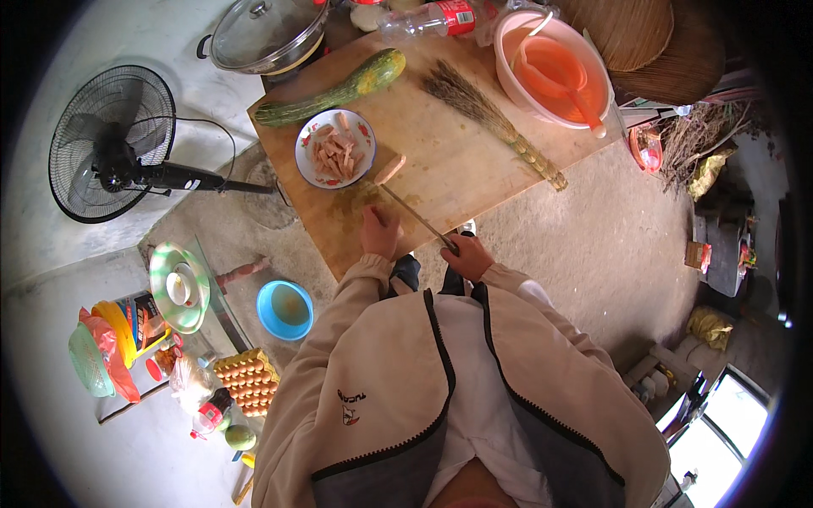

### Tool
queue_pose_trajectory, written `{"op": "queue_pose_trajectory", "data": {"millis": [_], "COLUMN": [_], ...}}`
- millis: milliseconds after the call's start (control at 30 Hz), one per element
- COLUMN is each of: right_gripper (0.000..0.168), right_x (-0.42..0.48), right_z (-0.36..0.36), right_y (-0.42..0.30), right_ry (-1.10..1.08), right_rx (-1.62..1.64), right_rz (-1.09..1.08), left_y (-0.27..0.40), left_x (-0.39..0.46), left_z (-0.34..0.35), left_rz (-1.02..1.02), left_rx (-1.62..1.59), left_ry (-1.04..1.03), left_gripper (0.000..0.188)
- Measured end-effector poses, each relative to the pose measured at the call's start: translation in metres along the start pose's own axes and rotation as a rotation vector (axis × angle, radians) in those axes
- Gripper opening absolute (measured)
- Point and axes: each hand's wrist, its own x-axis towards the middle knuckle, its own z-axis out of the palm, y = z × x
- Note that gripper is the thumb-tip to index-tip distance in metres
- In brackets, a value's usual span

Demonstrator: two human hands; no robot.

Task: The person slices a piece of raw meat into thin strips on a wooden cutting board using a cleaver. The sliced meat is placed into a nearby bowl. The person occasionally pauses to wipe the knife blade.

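In my right hand (469, 257) is the handle of a knife (416, 216), seen nearly edge-on, its blade slanting across the near part of the wooden board tabletop (457, 171). Just beyond the tip lies a pinkish piece of sausage-like meat (390, 170). My left hand (381, 230) is over the tabletop's near left part, left of the blade, fingers curled; whether anything is inside them is hidden. Past it stands a white enamel bowl (305, 168) with a blue rim and red flowers, holding cut meat strips (335, 154). Wet stains mark the wood beside the bowl.
Behind the bowl lies a long green squash (330, 95). A straw hand brush (498, 124) rests diagonally at right, near a pink basin (508, 76) with a red ladle (575, 95). A lidded pan (267, 38) and standing fan (117, 146) are left; a blue basin (267, 311) is below.
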Motion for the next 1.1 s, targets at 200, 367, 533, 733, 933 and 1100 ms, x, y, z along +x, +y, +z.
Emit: {"op": "queue_pose_trajectory", "data": {"millis": [200,367,533,733,933,1100], "right_gripper": [0.03,0.031,0.037,0.033,0.032,0.032], "right_x": [0.003,0.004,0.006,0.002,0.001,0.0], "right_z": [0.013,0.008,0.008,0.005,0.009,0.01], "right_y": [0.002,-0.008,-0.009,-0.027,-0.031,-0.033], "right_ry": [0.034,-0.087,-0.112,-0.012,-0.045,-0.032], "right_rx": [-0.048,-0.089,-0.105,-0.006,-0.042,-0.083], "right_rz": [-0.024,0.052,0.07,0.027,0.041,0.028], "left_y": [-0.044,-0.039,-0.037,-0.038,-0.031,-0.04], "left_x": [-0.002,-0.003,-0.005,-0.007,-0.011,-0.009], "left_z": [0.01,0.008,0.009,0.01,0.006,0.01], "left_rz": [-0.133,-0.338,-0.373,-0.338,-0.38,-0.366], "left_rx": [-0.36,-0.685,-0.747,-0.761,-0.754,-0.79], "left_ry": [-0.066,-0.197,-0.207,-0.192,-0.199,-0.233], "left_gripper": [0.023,0.012,0.012,0.012,0.012,0.011]}}
